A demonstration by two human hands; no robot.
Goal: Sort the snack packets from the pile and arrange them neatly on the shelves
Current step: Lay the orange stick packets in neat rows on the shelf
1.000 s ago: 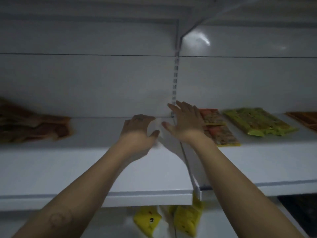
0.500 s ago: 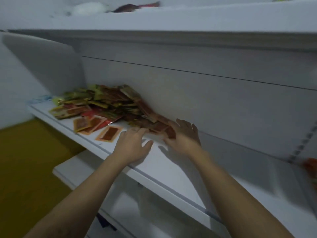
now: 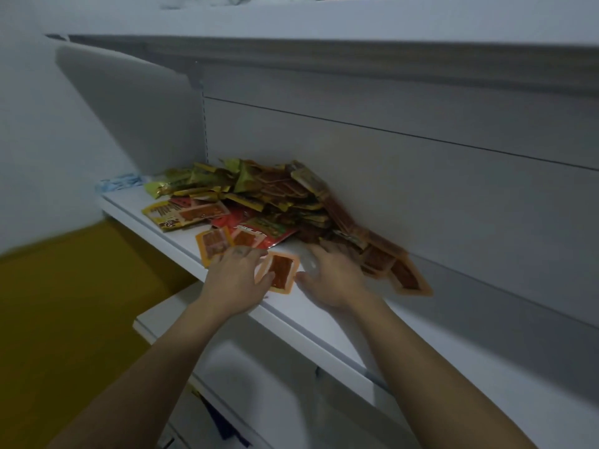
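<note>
Dim light, a pale wall (image 3: 29, 124) and a mustard floor (image 3: 64, 303) beside white shelving (image 3: 421, 189).

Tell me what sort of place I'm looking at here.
Probably a small shop, or its stockroom. White shelves run along a back panel with a slotted upright, like store fittings, and a loose pile of snack packets lies on one of them.
</note>
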